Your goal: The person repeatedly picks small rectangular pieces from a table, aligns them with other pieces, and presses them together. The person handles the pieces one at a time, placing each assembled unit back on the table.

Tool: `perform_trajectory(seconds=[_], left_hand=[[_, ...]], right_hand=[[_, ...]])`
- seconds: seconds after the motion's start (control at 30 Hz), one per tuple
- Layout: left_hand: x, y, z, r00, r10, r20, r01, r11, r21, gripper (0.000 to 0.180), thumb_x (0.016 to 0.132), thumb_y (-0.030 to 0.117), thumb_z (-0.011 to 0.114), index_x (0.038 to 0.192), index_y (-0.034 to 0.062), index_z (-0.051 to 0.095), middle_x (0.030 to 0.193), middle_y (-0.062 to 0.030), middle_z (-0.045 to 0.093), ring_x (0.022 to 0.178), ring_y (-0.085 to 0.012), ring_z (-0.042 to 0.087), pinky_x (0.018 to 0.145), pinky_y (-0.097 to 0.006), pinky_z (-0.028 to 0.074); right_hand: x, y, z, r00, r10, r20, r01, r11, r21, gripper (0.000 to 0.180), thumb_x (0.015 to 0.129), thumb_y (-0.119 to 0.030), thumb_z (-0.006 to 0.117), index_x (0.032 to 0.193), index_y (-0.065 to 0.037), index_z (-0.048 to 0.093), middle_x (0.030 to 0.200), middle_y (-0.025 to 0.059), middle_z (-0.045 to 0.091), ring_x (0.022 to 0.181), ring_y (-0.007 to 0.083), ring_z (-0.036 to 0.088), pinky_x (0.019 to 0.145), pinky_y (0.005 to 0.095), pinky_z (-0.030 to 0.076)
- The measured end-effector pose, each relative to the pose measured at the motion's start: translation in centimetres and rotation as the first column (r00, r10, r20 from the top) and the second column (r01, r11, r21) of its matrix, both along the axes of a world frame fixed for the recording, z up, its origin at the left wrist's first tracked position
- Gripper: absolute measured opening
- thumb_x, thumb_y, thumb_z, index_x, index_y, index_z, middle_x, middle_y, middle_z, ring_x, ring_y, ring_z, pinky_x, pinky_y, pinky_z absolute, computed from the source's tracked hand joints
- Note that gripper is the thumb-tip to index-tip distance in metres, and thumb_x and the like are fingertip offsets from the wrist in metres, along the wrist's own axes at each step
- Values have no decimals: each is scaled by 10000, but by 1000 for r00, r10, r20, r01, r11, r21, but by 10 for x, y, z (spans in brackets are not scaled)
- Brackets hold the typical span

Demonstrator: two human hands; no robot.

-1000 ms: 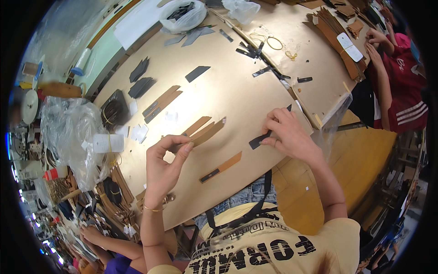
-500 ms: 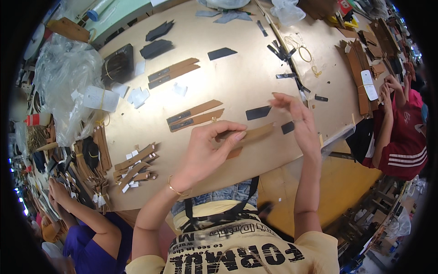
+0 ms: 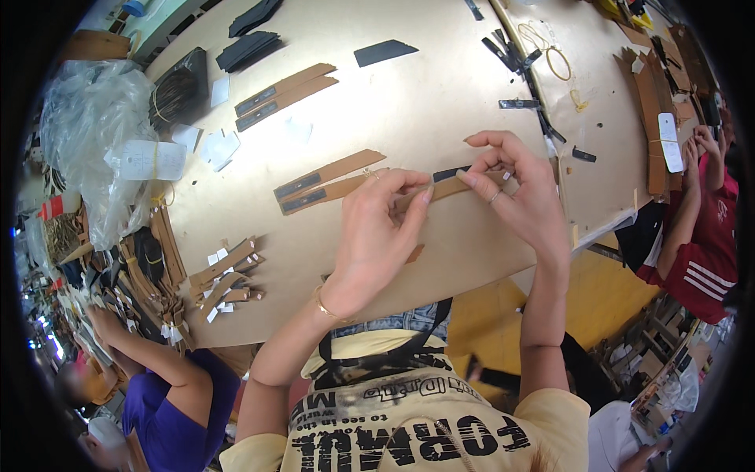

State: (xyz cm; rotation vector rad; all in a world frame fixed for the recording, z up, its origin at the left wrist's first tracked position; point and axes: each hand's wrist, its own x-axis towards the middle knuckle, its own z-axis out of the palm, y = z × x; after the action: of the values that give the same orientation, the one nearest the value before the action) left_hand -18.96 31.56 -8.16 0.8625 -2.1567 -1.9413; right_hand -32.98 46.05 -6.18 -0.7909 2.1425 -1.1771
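Note:
Between my two hands a narrow brown leather strip (image 3: 449,188) is stretched out above the table. My left hand (image 3: 376,228) pinches its left part between thumb and fingers. The thumb and fingertips of my right hand (image 3: 525,193) are closed on its right end. Just behind the strip lies a black piece (image 3: 448,173), partly covered. Left of my left hand are two brown strips (image 3: 346,166) with dark inlaid ends, one partly hidden by the hand. Below the held strip, an orange-brown piece (image 3: 414,254) shows beside my left wrist.
Farther back lie another pair of brown strips (image 3: 311,81), a black slanted piece (image 3: 385,52) and black stacks (image 3: 248,51). Tagged brown strips (image 3: 224,275) are heaped left, near plastic bags (image 3: 94,149). Small black pieces (image 3: 503,57) lie right. Co-workers sit at both sides.
My right hand, apart from the strip before, has come down and closed on its right end. My left hand keeps its pinch. The whole view has shifted slightly.

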Motion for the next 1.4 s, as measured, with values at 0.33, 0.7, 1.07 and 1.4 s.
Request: perform_trajectory(seconds=[0.33,0.7,1.07,1.4], left_hand=[[-10,-3,-4,997,62,56,-63,998,23,79,857,9,676,904,-55,680,781,-113,677,562,-113,606,510,-249,504],[-11,-7,-2,993,-14,119,18,999,-36,86,896,-6,657,949,-72,673,840,-50,677,644,-41,616,542,-184,537],[-12,-2,-2,996,8,90,5,990,-141,96,885,5,675,951,-64,680,810,-56,674,621,-40,614,507,-185,504],[-9,11,-8,995,-28,-96,-26,857,-514,66,858,-30,692,919,-5,684,825,-84,632,568,-126,600,472,-238,482]], right_hand=[[-3,-8,-2,998,-18,-58,21,998,52,345,819,-39,765,1063,-28,521,768,14,669,719,101,578,715,257,469],[-3,-8,-10,987,16,-158,-15,1000,3,355,837,-16,734,1071,-33,468,747,86,682,677,179,654,545,280,473],[-2,-9,-11,983,22,-184,-20,1000,11,348,837,-12,725,1042,-38,445,773,109,679,707,237,676,574,314,499],[3,-7,-12,970,22,-242,-13,999,40,345,828,-20,724,1014,-53,435,774,124,665,742,326,687,625,378,515]])
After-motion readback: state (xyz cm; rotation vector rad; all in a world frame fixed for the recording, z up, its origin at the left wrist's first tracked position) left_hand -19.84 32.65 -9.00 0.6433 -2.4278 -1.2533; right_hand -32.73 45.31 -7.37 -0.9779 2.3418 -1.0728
